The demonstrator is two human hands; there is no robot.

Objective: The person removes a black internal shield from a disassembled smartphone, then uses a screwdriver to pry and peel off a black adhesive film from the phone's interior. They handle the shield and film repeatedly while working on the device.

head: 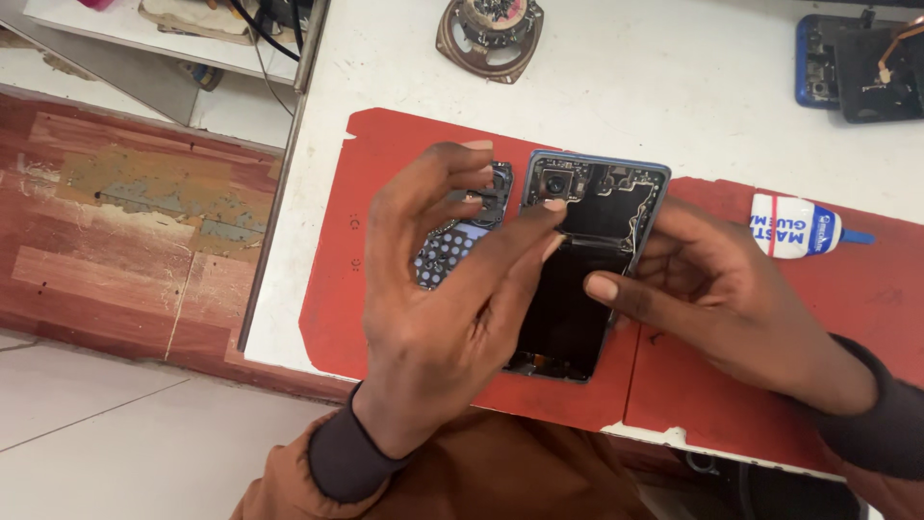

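An opened phone (587,231) with a blue frame lies back-up on a red mat (385,154), its circuit board and black battery exposed. My right hand (712,289) holds its right edge, thumb resting on the battery. My left hand (452,279) hovers over the phone's left side with fingers spread, a fingertip touching the board near the camera. Beside the phone, under my left fingers, lies a removed back part (462,231) with a camera bracket and a dotted blue inner face.
A white glue tube with a blue cap (804,226) lies on the mat at right. A round speaker part (489,34) sits at the back of the white table. Another dismantled blue phone (857,63) is at the back right. The table's left edge drops to the floor.
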